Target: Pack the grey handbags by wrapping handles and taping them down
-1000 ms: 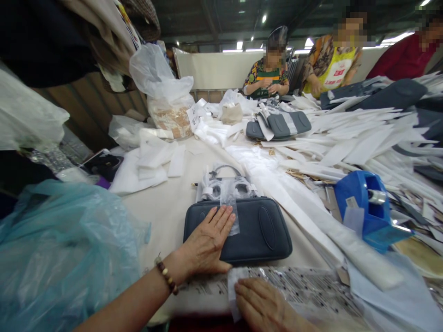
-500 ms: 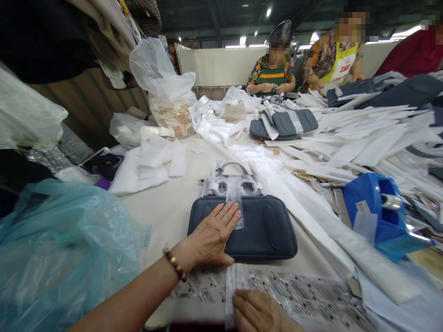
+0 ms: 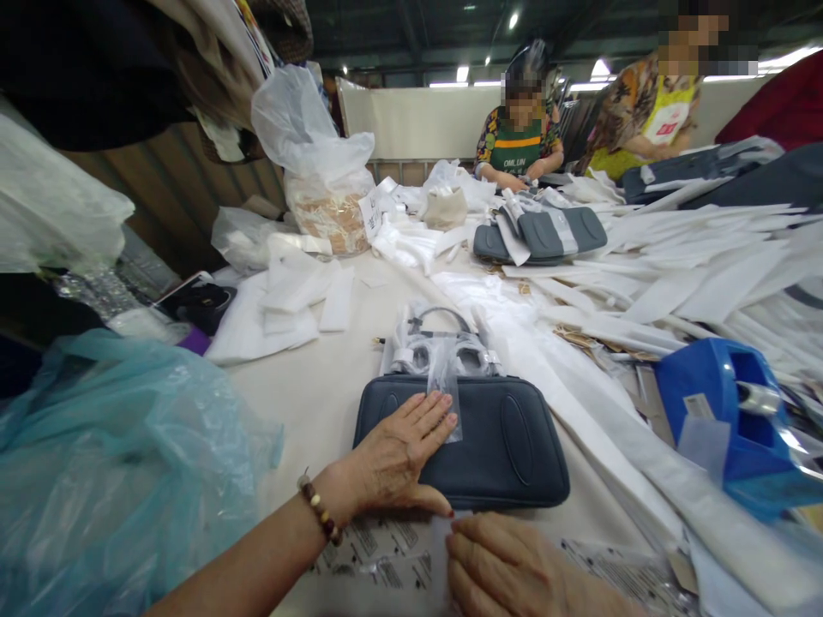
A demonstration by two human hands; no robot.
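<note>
A dark blue-grey handbag [image 3: 489, 454] lies flat on the table, its wrapped handle [image 3: 443, 319] pointing away from me. My left hand [image 3: 402, 450] rests on the bag with fingers stretched out, its fingertips over a clear strip of tape [image 3: 454, 420] that runs from the handle wrapping onto the bag. Just below the bag's near edge, my right hand [image 3: 507, 557] has its fingers closed on a translucent white strip [image 3: 440, 557]. The strip's upper end sits by my left thumb. Beneath both lies a printed clear plastic bag [image 3: 386, 557].
On the right stands a blue tape dispenser [image 3: 720, 411] beside long white foam strips [image 3: 597, 428]. Teal plastic [image 3: 141, 463] bulges at the left. More dark bags [image 3: 546, 236] and white padding lie farther back, where co-workers [image 3: 520, 141] handle things.
My right hand has moved up along the strip to the bag's near edge, close to my left thumb. My left hand stays flat on the bag. The view has shifted slightly.
</note>
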